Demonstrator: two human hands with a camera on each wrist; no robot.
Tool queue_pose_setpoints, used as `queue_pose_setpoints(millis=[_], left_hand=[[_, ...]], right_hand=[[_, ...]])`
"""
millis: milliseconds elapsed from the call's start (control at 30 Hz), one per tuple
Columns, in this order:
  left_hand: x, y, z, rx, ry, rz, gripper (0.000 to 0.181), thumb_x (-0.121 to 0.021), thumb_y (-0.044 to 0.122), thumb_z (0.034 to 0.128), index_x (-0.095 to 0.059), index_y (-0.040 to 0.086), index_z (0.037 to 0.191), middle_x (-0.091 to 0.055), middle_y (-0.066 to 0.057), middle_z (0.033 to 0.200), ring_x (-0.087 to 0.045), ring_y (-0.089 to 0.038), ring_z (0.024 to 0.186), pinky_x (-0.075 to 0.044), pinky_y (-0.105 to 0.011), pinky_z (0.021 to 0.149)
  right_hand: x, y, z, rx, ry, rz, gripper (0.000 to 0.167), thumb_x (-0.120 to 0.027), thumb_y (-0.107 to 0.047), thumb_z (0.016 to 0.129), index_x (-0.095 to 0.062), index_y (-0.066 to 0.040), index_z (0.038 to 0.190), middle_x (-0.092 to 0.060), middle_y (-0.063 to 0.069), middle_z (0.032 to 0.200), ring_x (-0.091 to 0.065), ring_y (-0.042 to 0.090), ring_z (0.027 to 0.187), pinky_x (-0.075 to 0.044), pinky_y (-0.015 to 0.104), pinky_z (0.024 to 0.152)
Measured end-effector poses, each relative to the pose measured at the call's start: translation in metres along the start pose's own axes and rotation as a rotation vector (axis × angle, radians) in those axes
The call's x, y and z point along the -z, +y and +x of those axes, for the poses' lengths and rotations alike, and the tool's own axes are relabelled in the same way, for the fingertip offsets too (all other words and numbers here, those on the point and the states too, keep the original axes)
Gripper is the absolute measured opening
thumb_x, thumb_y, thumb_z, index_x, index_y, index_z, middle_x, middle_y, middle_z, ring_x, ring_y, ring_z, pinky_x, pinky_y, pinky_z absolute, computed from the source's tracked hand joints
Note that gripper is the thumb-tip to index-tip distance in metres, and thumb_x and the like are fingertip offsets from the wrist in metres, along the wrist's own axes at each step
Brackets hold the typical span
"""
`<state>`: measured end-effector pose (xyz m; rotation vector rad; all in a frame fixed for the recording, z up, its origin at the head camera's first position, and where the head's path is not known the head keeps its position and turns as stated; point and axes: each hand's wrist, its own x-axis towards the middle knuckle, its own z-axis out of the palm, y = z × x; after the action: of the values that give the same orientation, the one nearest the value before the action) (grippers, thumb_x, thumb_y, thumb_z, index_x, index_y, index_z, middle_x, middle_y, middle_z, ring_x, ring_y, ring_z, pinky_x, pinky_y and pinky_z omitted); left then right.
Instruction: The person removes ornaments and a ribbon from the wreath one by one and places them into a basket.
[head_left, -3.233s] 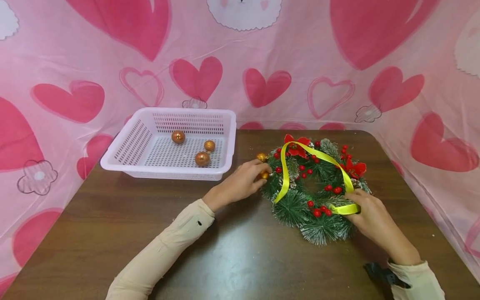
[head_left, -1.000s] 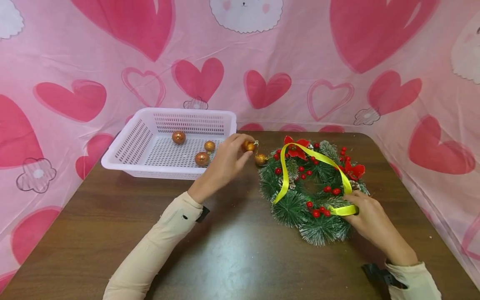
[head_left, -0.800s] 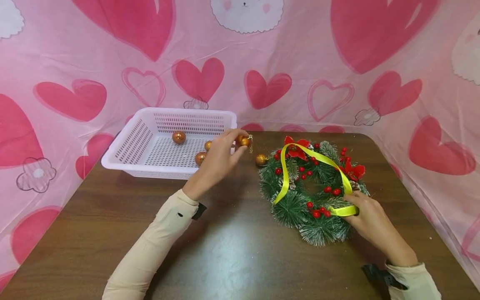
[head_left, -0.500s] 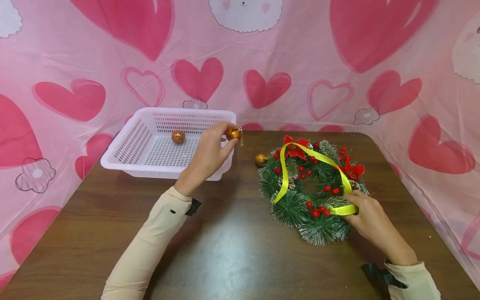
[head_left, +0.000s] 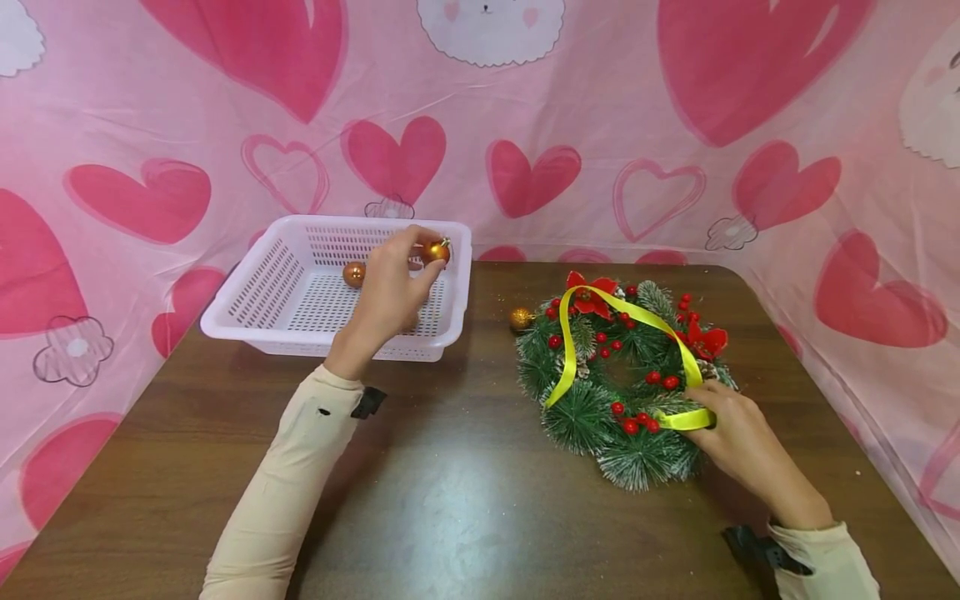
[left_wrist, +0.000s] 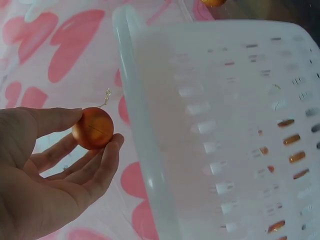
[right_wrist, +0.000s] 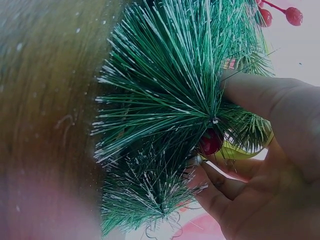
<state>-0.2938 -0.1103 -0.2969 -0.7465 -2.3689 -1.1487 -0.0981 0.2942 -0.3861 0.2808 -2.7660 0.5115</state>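
Between thumb and fingers my left hand (head_left: pixel 382 292) pinches a gold Christmas bauble (head_left: pixel 435 252) above the right side of a white plastic basket (head_left: pixel 330 344). In the left wrist view the bauble (left_wrist: pixel 93 128) has a thin gold hanging loop, and the basket wall (left_wrist: pixel 175 125) stands apart beside it. My right hand (head_left: pixel 750 446) grips the right edge of a green Christmas wreath (head_left: pixel 585 412) with red berries, red flowers and a yellow ribbon (head_left: pixel 648 314). In the right wrist view thumb and fingers lie around its green needles (right_wrist: pixel 165 90).
A glittery gold bauble (head_left: pixel 522 319) sits at the wreath's left edge. One copper bauble (head_left: pixel 354 274) shows in the basket; other baubles there are mostly hidden by my left hand. The brown table (head_left: pixel 450 500) meets a pink heart-patterned cloth (head_left: pixel 532 100) behind.
My left hand took the gold bauble from the wreath's left side and has carried it left, over the basket. My right hand has stayed on the wreath.
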Motion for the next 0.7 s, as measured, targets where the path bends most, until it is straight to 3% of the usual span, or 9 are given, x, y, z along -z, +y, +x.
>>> queue_pose_setpoints(millis=[167,400,700], left_hand=[[0.003,-0.005,0.001,0.044,-0.009,0.021,0.027,-0.073,0.010,0.0898,-0.066,0.003,0.115,-0.069,-0.013,0.108,-0.065,-0.025,0.102,-0.053,-0.040,0.087],[0.002,-0.016,0.003,0.035,-0.007,0.053,0.026,-0.073,0.009,0.0895,-0.066,0.001,0.114,-0.070,-0.013,0.105,-0.063,-0.025,0.097,-0.046,-0.037,0.079],[-0.001,-0.027,0.003,0.073,-0.029,0.042,0.026,-0.074,0.008,0.0884,-0.066,0.000,0.112,-0.069,-0.015,0.106,-0.064,-0.027,0.098,-0.052,-0.038,0.079]], right_hand=[[0.000,0.000,0.000,-0.002,-0.001,0.003,0.035,-0.085,0.006,0.063,-0.070,0.008,0.095,-0.065,0.024,0.098,-0.063,0.039,0.081,-0.052,0.057,0.071],[-0.001,0.001,0.000,0.022,0.011,-0.002,0.035,-0.086,0.005,0.062,-0.070,0.006,0.093,-0.066,0.021,0.095,-0.063,0.037,0.080,-0.051,0.055,0.069],[0.000,0.001,0.000,0.021,0.007,0.003,0.035,-0.086,0.004,0.062,-0.070,0.005,0.093,-0.066,0.022,0.095,-0.064,0.039,0.081,-0.051,0.057,0.070]])
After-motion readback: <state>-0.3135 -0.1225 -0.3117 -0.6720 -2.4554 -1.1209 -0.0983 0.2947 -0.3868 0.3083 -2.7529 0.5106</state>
